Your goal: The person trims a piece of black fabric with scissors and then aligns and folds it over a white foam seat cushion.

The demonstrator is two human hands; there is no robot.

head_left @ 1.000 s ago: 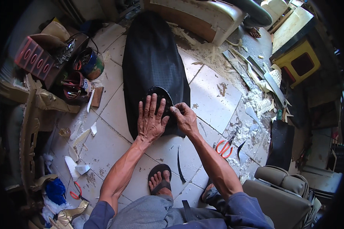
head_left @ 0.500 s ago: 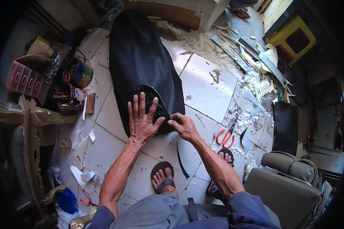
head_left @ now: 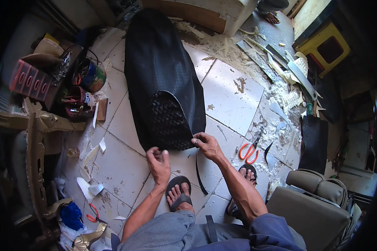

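Observation:
A long black vinyl seat cover [head_left: 161,67] lies on the tiled floor in front of me. At its near end is a rounded, textured black panel [head_left: 167,121], with a pale cut edge curving around its top and right side. My right hand [head_left: 208,146] pinches the cover's near right edge between thumb and fingertips. Just off the near left corner is my left hand [head_left: 158,167], its fingers half curled and the thumb apart, with nothing visible in it. A narrow black strip [head_left: 200,178] trails on the floor below my right hand.
Orange-handled scissors [head_left: 249,152] lie right of my right hand, beside foam scraps [head_left: 289,98]. Cans [head_left: 90,75] and a gold-coloured frame [head_left: 50,125] stand at left. A grey cushioned seat [head_left: 310,209] is at near right. Another person's foot [head_left: 272,17] shows at far right.
My left hand has lifted off the textured panel and drawn back toward me, past the cover's near edge. My right hand still pinches the edge, slightly lower. The view has shifted a little.

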